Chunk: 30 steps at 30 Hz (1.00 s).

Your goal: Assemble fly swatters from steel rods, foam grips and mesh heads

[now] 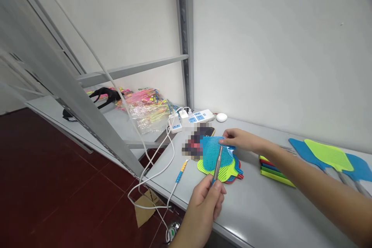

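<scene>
My left hand (pixel 207 197) is closed round the blue end of a slim metal telescopic rod (pixel 218 162) that points up and away. My right hand (pixel 240 139) pinches a blue mesh fly swatter head (pixel 213 151) near the rod's tip. Whether the rod and the head are joined, I cannot tell. Beneath them lies a small pile of loose swatter heads, with a yellow-green head (pixel 229 172) on top and blue and red ones partly hidden under it. Coloured handle tubes (pixel 276 176) lie under my right forearm.
Finished-looking blue and yellow-green swatters (pixel 328 155) lie at the right. Behind the pile are a phone (pixel 209 131), a power strip (pixel 200 118) and a white round case (pixel 221 117). White cables (pixel 173 147) loop over the table edge. Bagged colourful items (pixel 148 108) sit beyond the metal frame (pixel 184 38).
</scene>
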Each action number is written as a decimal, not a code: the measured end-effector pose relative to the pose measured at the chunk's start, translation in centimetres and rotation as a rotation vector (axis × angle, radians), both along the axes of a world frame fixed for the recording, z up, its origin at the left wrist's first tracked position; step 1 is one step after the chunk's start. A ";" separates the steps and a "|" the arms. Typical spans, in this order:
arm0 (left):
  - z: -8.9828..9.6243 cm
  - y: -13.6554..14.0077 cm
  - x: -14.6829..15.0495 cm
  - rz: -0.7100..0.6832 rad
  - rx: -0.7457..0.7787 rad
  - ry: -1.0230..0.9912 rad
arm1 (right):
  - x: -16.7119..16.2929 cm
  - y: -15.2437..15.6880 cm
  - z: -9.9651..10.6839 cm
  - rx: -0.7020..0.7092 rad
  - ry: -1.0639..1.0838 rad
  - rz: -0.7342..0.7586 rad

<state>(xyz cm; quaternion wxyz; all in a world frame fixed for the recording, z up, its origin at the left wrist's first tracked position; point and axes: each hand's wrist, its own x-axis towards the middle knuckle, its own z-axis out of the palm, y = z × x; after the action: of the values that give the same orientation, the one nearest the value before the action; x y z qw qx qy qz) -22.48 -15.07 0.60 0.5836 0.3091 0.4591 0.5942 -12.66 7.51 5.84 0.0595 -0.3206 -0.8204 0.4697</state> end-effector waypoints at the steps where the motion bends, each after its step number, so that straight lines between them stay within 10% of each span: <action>1: 0.1 0.0 0.1 0.006 -0.007 -0.015 | 0.9 -0.6 0.9 -0.026 0.014 -0.016; 6: 0.4 0.0 1.5 0.008 -0.054 -0.064 | 7.2 -4.3 4.1 -0.330 0.288 -0.456; 12: 1.2 1.1 5.2 -0.146 -0.044 -0.074 | 15.9 -10.0 3.0 -0.666 0.761 -0.872; 19: 0.6 1.7 10.3 -0.340 0.044 -0.083 | 19.1 -17.1 1.7 -0.540 0.967 -1.087; 30: 2.9 0.5 10.8 -0.426 0.114 0.614 | 20.5 -18.9 -2.1 -0.208 0.942 -1.146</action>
<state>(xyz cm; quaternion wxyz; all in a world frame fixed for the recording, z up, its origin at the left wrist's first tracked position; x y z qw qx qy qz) -11.68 -14.54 3.51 0.5112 0.5932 0.5044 0.3639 7.88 -11.39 3.71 0.6092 -0.4666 -0.3641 0.5278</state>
